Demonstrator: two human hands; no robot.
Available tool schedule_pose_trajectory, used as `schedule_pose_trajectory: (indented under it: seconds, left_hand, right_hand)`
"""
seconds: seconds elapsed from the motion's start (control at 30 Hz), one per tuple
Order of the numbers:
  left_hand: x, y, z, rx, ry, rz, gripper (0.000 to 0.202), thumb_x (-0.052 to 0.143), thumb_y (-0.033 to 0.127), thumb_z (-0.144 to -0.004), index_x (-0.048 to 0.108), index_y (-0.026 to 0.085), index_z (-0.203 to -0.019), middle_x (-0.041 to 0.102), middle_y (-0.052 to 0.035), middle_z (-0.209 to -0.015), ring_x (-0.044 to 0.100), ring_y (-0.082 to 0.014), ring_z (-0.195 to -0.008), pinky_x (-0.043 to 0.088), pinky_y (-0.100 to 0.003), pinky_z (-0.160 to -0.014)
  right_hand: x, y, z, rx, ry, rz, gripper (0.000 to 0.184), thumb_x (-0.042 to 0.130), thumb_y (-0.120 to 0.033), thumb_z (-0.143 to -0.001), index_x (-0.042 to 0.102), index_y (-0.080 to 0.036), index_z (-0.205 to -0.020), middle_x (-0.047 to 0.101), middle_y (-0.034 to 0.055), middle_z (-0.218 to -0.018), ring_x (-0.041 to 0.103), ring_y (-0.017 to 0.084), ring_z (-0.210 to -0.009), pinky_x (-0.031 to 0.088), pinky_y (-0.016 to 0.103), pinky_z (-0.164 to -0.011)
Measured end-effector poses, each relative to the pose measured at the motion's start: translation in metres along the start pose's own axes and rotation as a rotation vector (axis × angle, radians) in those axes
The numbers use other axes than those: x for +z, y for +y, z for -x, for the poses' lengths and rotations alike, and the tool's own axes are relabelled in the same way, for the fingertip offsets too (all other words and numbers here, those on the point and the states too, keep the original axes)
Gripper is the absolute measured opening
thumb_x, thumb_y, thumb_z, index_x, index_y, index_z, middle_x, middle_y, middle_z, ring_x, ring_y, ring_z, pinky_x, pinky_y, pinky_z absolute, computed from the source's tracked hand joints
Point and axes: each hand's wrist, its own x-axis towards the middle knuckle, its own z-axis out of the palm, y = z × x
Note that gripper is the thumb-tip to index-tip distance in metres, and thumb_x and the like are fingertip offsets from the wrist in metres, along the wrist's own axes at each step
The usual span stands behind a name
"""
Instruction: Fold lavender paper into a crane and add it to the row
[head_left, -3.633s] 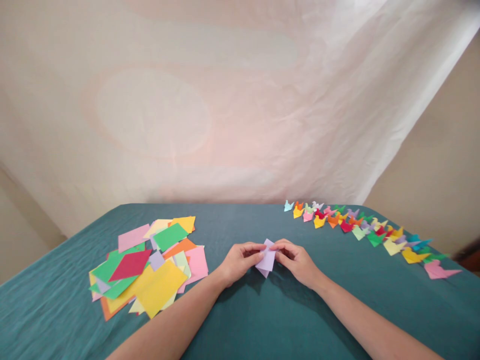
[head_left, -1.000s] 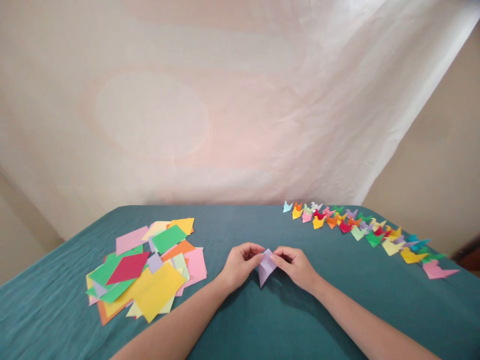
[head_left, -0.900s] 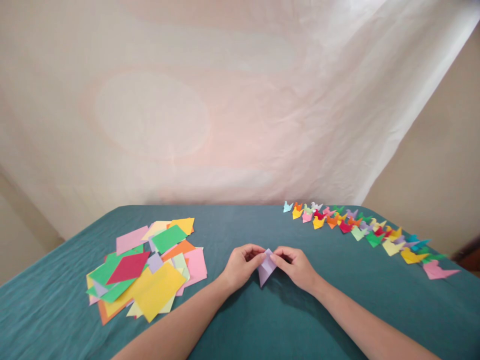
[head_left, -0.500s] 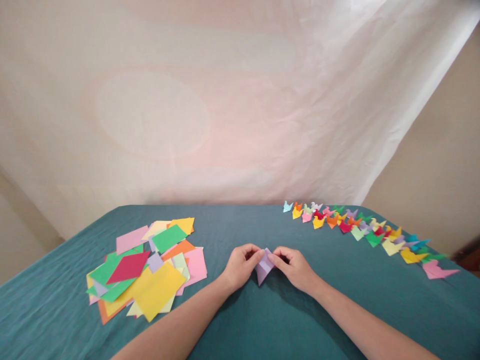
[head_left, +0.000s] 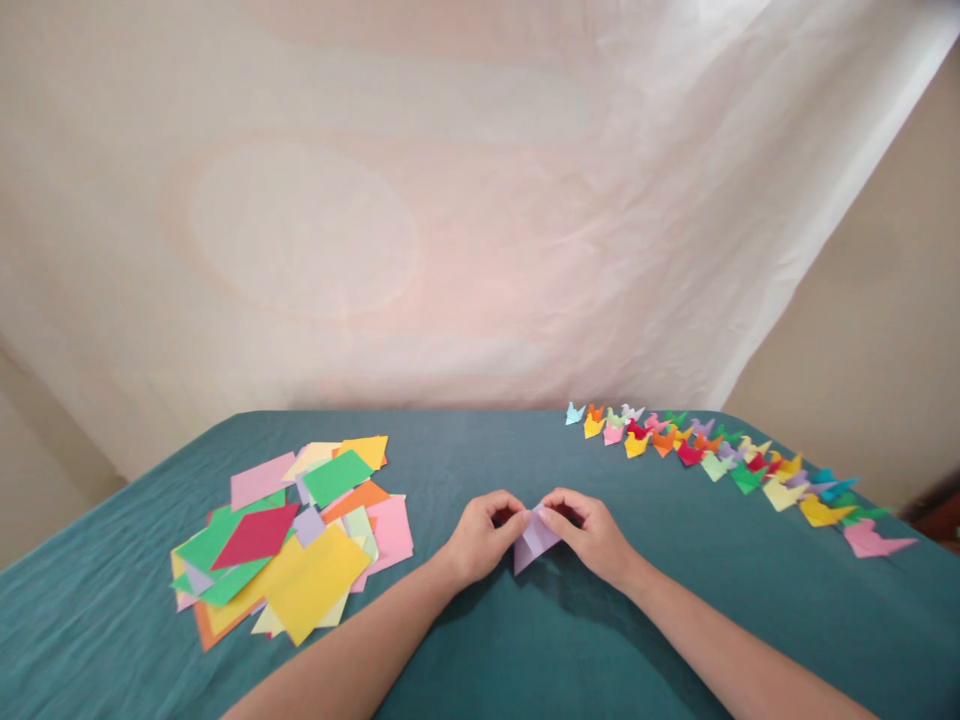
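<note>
A small folded piece of lilac paper [head_left: 534, 541] is held up between both hands, just above the cloth, with one pointed corner facing down toward me. My left hand [head_left: 486, 536] pinches its upper left edge between thumb and fingers. On the other side, my right hand [head_left: 589, 530] grips the upper right part, thumb in front. The fingertips behind the paper are hidden.
A loose pile of coloured paper sheets [head_left: 319, 580] lies on the left of the green-blue tablecloth [head_left: 465, 660]. Along the right side stand rows of small folded paper birds [head_left: 784, 492] in many colours. A pale curtain [head_left: 480, 220] hangs behind the table.
The lilac paper has spread wider toward the right and its fold looks more opened. My right hand has risen slightly and turned; my left hand stays nearly in place.
</note>
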Motion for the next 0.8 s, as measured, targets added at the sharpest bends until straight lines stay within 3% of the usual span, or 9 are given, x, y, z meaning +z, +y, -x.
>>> schedule_pose_trajectory:
  seconds: [0.13,0.23,0.33,0.43,0.8]
  left_hand:
    - [0.0,0.001,0.0,0.014,-0.01,0.013,0.03,0.051,0.039,-0.084,0.064,0.013,-0.076,0.06,-0.0022,-0.071,0.052,-0.0133,-0.067,0.04,-0.022,-0.062]
    - [0.0,-0.001,-0.002,0.017,0.005,0.056,0.034,0.044,0.04,-0.088,0.066,0.014,-0.089,0.064,-0.004,-0.081,0.055,-0.0155,-0.076,0.042,-0.024,-0.07]
    - [0.0,-0.003,-0.002,0.033,0.058,0.038,0.032,0.044,0.038,-0.089,0.066,0.017,-0.099,0.065,-0.0057,-0.093,0.057,-0.0174,-0.085,0.043,-0.026,-0.075]
    - [0.001,-0.002,-0.001,0.069,0.127,-0.027,0.027,0.047,0.036,-0.087,0.067,0.019,-0.097,0.064,-0.0057,-0.094,0.057,-0.018,-0.088,0.043,-0.026,-0.077]
    - [0.001,0.003,0.002,0.144,0.125,-0.09,0.027,0.05,0.029,-0.086,0.066,0.023,-0.107,0.06,-0.0053,-0.095,0.055,-0.0173,-0.091,0.043,-0.028,-0.084]
  right_hand:
    - [0.0,0.0,-0.001,0.002,0.039,-0.011,0.027,0.051,-0.04,-0.083,0.061,-0.017,-0.074,0.055,0.0,-0.067,0.048,0.014,-0.063,0.039,0.024,-0.059]
    - [-0.001,0.004,-0.003,0.039,0.12,-0.042,0.029,0.051,-0.044,-0.083,0.061,-0.017,-0.075,0.056,0.001,-0.069,0.049,0.014,-0.063,0.04,0.024,-0.059]
    - [-0.002,0.009,-0.005,0.068,0.216,-0.078,0.031,0.052,-0.047,-0.082,0.061,-0.017,-0.079,0.058,0.0028,-0.073,0.051,0.016,-0.067,0.041,0.025,-0.061]
    - [-0.002,0.013,-0.006,0.082,0.28,-0.087,0.033,0.052,-0.048,-0.082,0.061,-0.017,-0.081,0.058,0.0037,-0.074,0.051,0.016,-0.067,0.041,0.025,-0.059]
    - [-0.002,0.011,-0.004,0.075,0.314,-0.057,0.032,0.053,-0.047,-0.082,0.062,-0.016,-0.082,0.06,0.0039,-0.073,0.052,0.016,-0.064,0.042,0.026,-0.058]
